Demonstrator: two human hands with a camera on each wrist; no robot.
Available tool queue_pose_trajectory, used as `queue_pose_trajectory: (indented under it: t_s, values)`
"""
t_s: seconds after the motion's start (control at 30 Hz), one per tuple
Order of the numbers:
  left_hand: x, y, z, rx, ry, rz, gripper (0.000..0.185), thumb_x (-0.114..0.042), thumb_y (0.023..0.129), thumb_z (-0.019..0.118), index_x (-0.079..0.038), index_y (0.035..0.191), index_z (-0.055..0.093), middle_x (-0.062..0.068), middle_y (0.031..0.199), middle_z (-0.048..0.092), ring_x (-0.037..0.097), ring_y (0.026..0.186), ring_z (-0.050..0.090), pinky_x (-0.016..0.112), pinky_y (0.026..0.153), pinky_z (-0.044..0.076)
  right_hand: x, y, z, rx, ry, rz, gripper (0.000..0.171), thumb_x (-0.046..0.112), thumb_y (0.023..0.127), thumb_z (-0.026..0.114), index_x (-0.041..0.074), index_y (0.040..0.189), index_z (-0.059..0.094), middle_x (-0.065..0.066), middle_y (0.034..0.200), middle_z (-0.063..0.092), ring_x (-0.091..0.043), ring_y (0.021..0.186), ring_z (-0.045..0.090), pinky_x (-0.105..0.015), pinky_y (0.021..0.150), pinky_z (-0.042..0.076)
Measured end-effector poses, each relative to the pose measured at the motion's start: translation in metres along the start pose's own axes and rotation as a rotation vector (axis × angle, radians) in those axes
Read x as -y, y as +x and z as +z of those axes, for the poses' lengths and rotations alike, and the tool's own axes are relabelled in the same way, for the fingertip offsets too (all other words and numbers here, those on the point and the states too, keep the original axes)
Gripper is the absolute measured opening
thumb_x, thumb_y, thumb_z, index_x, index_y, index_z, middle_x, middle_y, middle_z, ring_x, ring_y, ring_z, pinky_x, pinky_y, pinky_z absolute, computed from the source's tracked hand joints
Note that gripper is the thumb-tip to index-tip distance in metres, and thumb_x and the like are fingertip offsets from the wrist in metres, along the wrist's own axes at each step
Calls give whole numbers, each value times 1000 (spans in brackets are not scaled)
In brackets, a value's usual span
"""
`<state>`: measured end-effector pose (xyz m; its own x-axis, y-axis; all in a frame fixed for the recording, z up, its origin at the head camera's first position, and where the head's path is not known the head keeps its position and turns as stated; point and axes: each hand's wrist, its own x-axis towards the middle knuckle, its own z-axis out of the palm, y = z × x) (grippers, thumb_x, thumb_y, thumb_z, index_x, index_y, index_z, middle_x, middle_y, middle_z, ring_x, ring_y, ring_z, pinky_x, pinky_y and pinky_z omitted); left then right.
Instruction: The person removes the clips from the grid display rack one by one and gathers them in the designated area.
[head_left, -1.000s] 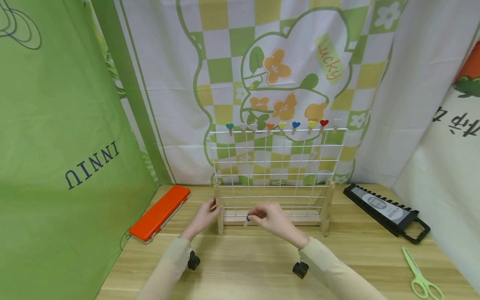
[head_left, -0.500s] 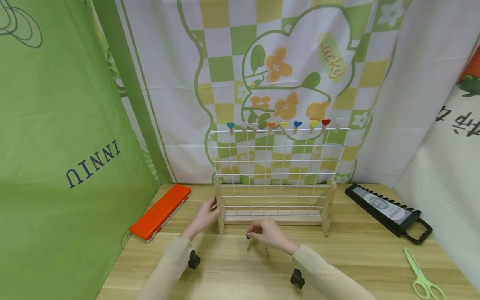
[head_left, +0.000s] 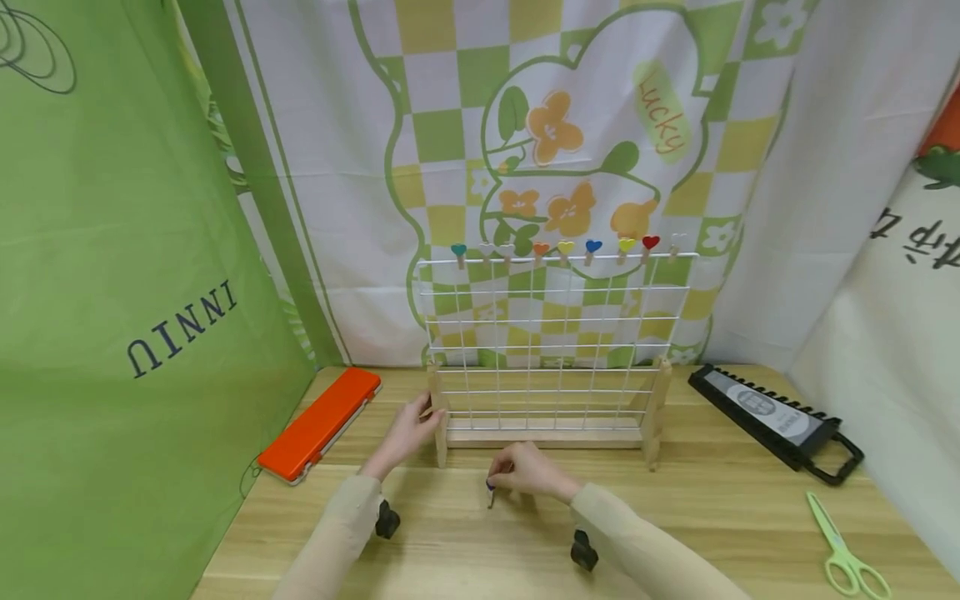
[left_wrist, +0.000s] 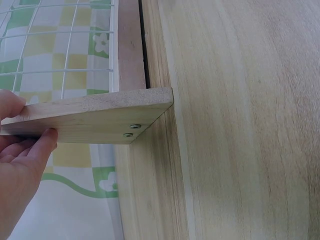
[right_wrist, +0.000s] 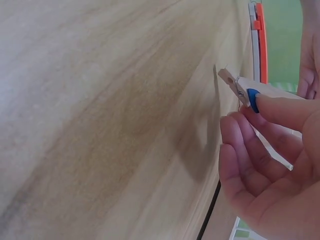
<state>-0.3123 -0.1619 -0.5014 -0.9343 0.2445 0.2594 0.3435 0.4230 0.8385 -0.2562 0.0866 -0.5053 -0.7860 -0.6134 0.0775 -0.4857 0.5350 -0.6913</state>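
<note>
Clearly, in the head view, the right hand (head_left: 531,468) is the one nearer the person's front, low over the table (head_left: 457,554), with a small wooden clip (head_left: 491,495) at its fingertips. The clip's long axis runs back toward the person, leaning a little left, so its free end points away from the wire rack (head_left: 530,320), which stands beyond the hand. A row of heart clips (head_left: 566,247) sits along the rack's top, well above and farther off. The left hand (head_left: 408,427) is at the rack's left wooden upright (head_left: 441,442). In the left wrist view, that hand grips the upright, thumb on one face and fingers on the other, near two screws (left_wrist: 132,130). In the right wrist view, thumb and forefinger pinch the clip by its blue heart (right_wrist: 253,100) end, the other fingers curled beneath; the plain end sticks out past them. Whether that end touches the table is hard to tell, though it seems to hang just clear.
</note>
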Motion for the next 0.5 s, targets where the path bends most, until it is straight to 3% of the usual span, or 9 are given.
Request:
queue_pose_trajectory:
  t_s: [0.27, 0.5]
  values:
    - [0, 0, -1, 7, 5, 7, 36, -2, 96, 59, 17, 127, 53, 36, 133, 56, 49, 129, 52, 52, 103, 52, -2, 8, 5, 35, 9, 33, 11, 11, 91, 69, 2, 87, 74, -9, 81, 75, -12, 66, 65, -14, 58, 51]
    - [0, 0, -2, 16, -16, 3, 37, -2, 97, 57, 16, 129, 51, 36, 135, 55, 48, 130, 51, 53, 104, 51, -10, 12, 10, 48, 10, 9, 11, 11, 91, 68, 3, 85, 73, -4, 76, 73, 0, 58, 55, -12, 52, 47]
